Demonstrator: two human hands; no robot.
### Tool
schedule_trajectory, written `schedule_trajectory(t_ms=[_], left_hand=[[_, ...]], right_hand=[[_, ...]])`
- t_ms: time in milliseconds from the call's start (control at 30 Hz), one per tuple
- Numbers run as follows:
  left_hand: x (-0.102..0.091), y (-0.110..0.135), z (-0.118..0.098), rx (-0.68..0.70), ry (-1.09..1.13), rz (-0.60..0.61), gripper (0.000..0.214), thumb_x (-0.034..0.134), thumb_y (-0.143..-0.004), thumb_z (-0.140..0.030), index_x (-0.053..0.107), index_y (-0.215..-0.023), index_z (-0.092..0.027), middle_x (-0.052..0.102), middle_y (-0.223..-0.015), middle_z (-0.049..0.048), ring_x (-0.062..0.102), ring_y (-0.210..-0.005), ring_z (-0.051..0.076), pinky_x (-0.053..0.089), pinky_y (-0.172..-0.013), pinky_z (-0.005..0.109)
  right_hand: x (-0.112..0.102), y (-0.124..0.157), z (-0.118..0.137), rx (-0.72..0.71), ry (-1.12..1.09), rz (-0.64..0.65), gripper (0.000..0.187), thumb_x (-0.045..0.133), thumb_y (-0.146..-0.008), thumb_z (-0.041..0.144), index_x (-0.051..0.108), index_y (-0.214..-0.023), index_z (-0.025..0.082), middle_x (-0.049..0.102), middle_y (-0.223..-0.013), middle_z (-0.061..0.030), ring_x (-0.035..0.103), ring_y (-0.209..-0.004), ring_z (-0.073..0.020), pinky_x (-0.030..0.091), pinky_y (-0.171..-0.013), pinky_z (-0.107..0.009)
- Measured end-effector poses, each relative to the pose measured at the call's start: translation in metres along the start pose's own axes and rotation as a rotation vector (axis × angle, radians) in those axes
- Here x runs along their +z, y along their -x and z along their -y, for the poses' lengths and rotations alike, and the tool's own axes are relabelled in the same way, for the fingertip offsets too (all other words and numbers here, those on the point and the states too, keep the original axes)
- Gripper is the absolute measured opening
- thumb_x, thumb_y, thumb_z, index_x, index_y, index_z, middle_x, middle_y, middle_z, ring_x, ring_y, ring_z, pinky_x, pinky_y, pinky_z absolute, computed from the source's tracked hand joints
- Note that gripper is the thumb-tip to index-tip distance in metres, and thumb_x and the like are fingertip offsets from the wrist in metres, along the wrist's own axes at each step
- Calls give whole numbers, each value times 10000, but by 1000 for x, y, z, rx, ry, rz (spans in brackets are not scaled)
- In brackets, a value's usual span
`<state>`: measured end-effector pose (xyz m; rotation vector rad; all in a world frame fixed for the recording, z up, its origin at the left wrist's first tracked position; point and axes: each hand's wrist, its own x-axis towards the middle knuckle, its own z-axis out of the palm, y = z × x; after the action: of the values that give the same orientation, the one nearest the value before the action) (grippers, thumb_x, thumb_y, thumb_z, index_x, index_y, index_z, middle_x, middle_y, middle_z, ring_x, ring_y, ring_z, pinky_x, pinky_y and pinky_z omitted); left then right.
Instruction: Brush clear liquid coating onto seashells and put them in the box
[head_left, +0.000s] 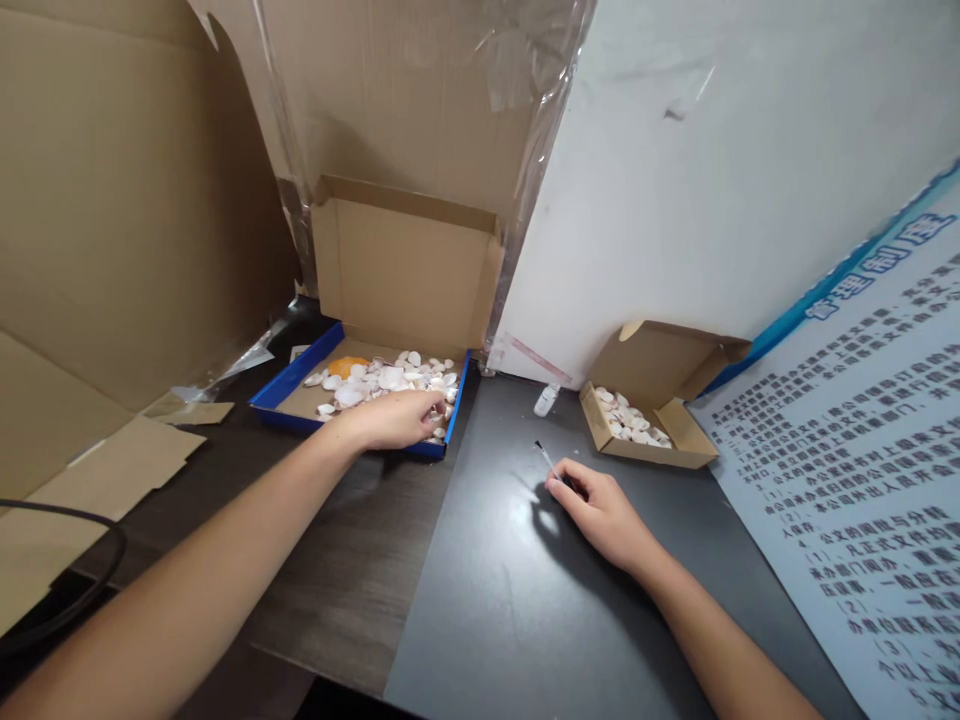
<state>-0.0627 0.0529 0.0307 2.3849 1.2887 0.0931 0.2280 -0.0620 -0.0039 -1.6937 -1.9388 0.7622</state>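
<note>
My left hand [397,418] reaches into the blue-sided box [295,380] over a heap of white and pale seashells [394,378]. Its fingers curl downward in a pinch at the right side of the heap; what lies between the fingertips is hidden. An orange shell [347,366] sits at the back of the heap. Above the grey mat, my right hand [600,505] grips a thin, clear-handled small brush [545,458], its dark tip pointing up and to the left.
A small clear bottle [547,400] with a white label is near the wall. To its right stands an open cardboard box [660,455] of shells [628,418]. The grey mat [487,600] covers the table's right part. A printed sheet [847,450] slants along the right; cardboard [127,200] walls the left.
</note>
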Motion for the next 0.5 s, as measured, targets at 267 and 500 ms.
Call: schedule_trajectory(t_ms=[267,500], left_hand=[[1,-1,-2,-18,-10,-53,119,436,-768,-191,553,-788,-206,642,-751,21,562,-669,182,352,-592,269],[0,-8,-5,90,212,-378,134,387,-759,-165,515,-733,-193,546,-682,-10,496,-650,153,344,-596,259]], right_hand=[[0,0,1,-9,10,-3,251,460,-908,395,562,-789,199,508,-665,28,443,-630,-141,310,-612,-266],[0,1,2,-5,11,0,247,466,-907,389,557,-776,200,490,-642,37,432,-609,-133,298,-587,-257]])
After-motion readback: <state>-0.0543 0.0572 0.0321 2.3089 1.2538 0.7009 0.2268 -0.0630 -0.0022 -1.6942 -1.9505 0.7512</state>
